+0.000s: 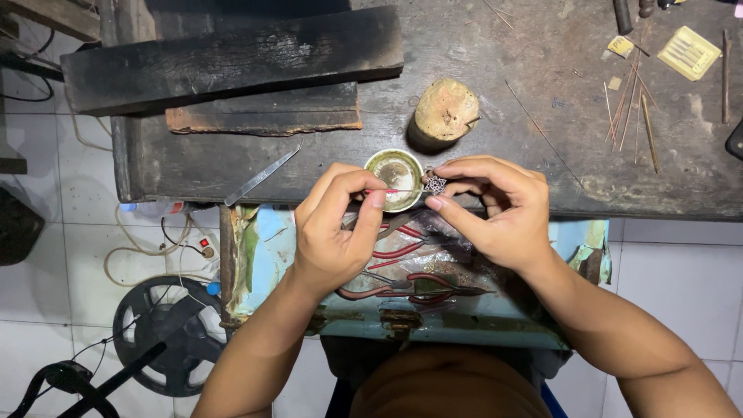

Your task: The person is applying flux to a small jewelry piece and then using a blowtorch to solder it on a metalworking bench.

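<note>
Right hand (495, 205) pinches small silver filigree piece (435, 184) at fingertips, just above surface (495, 108) edge. Left hand (337, 228) closed on thin rod (395, 190), tip meeting the piece from the left. Small round dish (395, 169) right behind, between both hands. Red-handled pliers (402, 251) in drawer below.

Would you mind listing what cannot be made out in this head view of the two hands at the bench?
- Filigree ornament: too small to read its pattern; right hand fingertips cover its edge.
- Thin tool in left hand: only a fine red-tinted shaft shows; its kind is unclear.
- Small round dish: contents unreadable under glare.
- Red-handled pliers in the drawer: partly hidden by both hands.
- Dark object: cut off by the right edge.
</note>
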